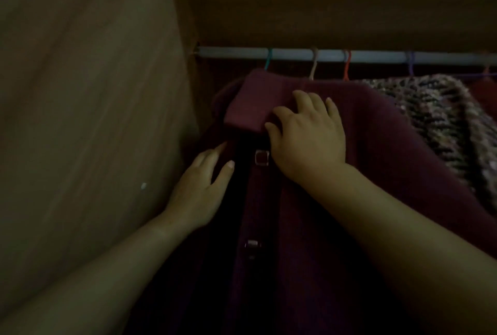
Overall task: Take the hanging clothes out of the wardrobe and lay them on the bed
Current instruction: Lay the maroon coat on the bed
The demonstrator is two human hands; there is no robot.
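A dark maroon coat (376, 151) with square metal clasps hangs from the wardrobe rail (295, 55), facing me. My right hand (306, 132) lies on its upper chest just under the folded collar, fingers spread and lightly bent, touching the cloth. My left hand (200, 186) reaches to the coat's left edge with straight fingers, between the garment and the wardrobe side wall. Beside the coat on the right hangs a mottled knitted garment (441, 119). The bed is out of view.
The wooden wardrobe side wall (94, 119) stands close at the left. Several coloured hanger hooks, among them a teal hook (268, 59) and an orange hook (347, 65), sit on the rail. A red garment (484, 92) shows at the far right. The interior is dim.
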